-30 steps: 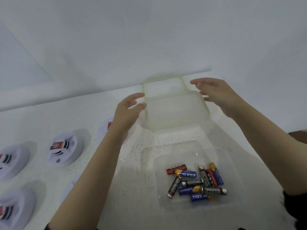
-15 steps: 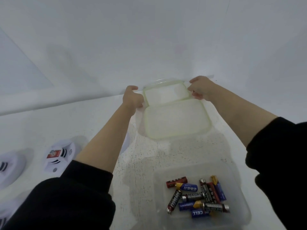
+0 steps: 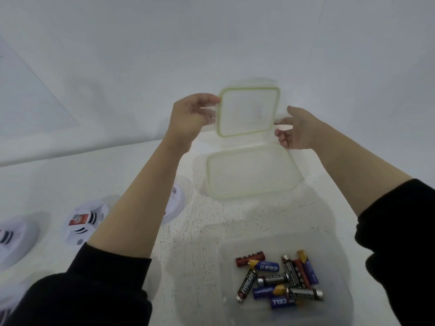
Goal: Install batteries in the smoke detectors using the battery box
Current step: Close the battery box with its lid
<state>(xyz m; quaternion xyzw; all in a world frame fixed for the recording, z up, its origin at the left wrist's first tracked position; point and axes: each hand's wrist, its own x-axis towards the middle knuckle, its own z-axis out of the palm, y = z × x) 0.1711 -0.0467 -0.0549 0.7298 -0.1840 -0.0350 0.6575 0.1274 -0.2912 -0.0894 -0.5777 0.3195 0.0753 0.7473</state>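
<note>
A clear battery box (image 3: 339,250) stands open at the lower right, with several batteries (image 3: 277,278) loose inside. A small square clear lid with a green seal (image 3: 249,111) is held up above the table, its face tilted toward me. My left hand (image 3: 190,116) grips its left edge. My right hand (image 3: 296,128) pinches the clear flap on its right side. White smoke detectors lie at the left: one with a red label (image 3: 86,224), one at the edge (image 3: 9,236), and one partly hidden behind my left forearm (image 3: 175,203).
A larger clear lid with a green seal (image 3: 251,172) lies flat on the white speckled table (image 3: 207,227), just below the raised lid. A white wall rises behind the table.
Both hands took hold of the small lid at the back of the table and lifted it, tipping it upright. The larger lid stayed flat on the table.
</note>
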